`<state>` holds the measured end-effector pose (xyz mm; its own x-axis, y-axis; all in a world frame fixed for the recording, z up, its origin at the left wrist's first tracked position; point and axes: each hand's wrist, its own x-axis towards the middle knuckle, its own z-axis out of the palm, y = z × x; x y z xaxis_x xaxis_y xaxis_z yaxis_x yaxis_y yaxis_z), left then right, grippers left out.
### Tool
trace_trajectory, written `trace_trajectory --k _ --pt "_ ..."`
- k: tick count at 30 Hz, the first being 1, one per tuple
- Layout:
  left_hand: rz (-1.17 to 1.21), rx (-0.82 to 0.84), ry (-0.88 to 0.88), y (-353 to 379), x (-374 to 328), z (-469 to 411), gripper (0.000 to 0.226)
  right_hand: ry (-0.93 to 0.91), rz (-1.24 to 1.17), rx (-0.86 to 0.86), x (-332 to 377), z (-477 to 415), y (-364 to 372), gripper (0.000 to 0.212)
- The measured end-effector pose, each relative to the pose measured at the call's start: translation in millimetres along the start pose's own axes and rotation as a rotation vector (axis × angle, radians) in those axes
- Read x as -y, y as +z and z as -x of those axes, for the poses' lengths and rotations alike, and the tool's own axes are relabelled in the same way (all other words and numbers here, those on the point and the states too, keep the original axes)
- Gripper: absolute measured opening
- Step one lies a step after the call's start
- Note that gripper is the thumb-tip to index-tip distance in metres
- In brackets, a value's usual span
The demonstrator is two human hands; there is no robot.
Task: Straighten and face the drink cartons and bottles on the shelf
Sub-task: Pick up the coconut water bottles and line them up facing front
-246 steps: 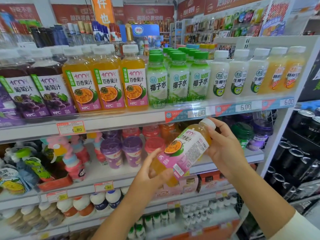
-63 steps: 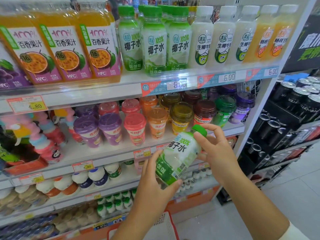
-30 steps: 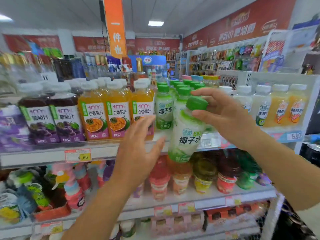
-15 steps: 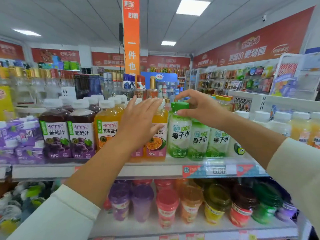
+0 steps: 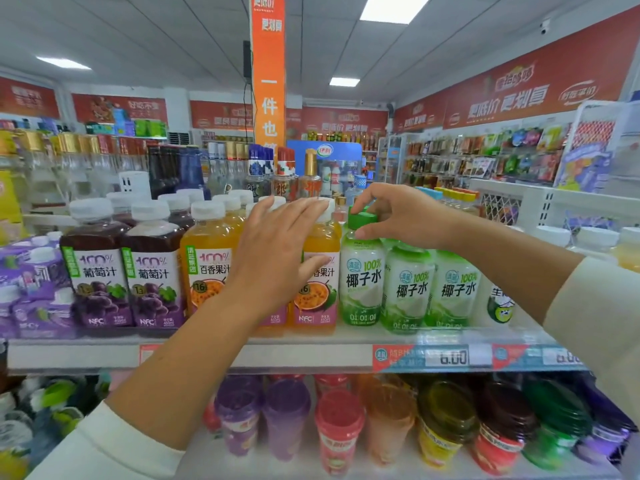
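Observation:
A green-capped coconut water bottle [image 5: 362, 282] stands upright at the front of the top shelf [image 5: 277, 355], label facing me. My right hand [image 5: 398, 214] pinches its green cap from above. Two more coconut water bottles [image 5: 433, 289] stand to its right. My left hand [image 5: 277, 258] is spread with straight fingers in front of the orange passion fruit juice bottles [image 5: 207, 268]; whether it touches them I cannot tell. Two dark grape juice bottles [image 5: 124, 271] stand further left.
Purple cartons [image 5: 31, 289] fill the shelf's far left. White-capped milky bottles [image 5: 498, 303] stand to the right, partly behind my right arm. The shelf below holds coloured lidded cups [image 5: 339, 427]. Price tags [image 5: 450, 356] line the shelf edge. Other store shelves stand behind.
The coconut water bottle went from my two hands up onto the top shelf, standing left of the other coconut bottles. My left hand let go and moved in front of the orange juice bottles.

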<state>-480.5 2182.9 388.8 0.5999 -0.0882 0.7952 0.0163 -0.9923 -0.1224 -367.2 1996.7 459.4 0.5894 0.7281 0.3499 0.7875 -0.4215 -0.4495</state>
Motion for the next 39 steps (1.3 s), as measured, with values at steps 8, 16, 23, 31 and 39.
trace_trajectory --k 8,16,23,31,39 --pt "0.005 -0.011 -0.028 -1.0 -6.3 -1.2 0.07 -0.04 0.117 0.125 -1.9 -1.6 -12.6 0.017" --pt "-0.018 0.018 -0.058 -1.5 -6.3 -2.2 0.068 -0.003 0.241 0.289 -13.7 -35.7 -36.3 0.037" --pt "-0.03 0.04 -0.076 -4.4 -6.9 -3.1 0.068 0.035 0.277 0.313 -19.7 -51.1 -17.9 0.046" --pt "-0.004 0.039 -0.111 -7.2 -14.3 -5.6 0.063 -0.077 -0.078 -0.112 -28.7 -33.2 -36.2 0.04" --pt "0.159 -0.108 -0.099 -14.7 -56.8 -7.7 0.058 -0.268 -0.187 -0.635 8.2 19.8 -76.8 0.042"
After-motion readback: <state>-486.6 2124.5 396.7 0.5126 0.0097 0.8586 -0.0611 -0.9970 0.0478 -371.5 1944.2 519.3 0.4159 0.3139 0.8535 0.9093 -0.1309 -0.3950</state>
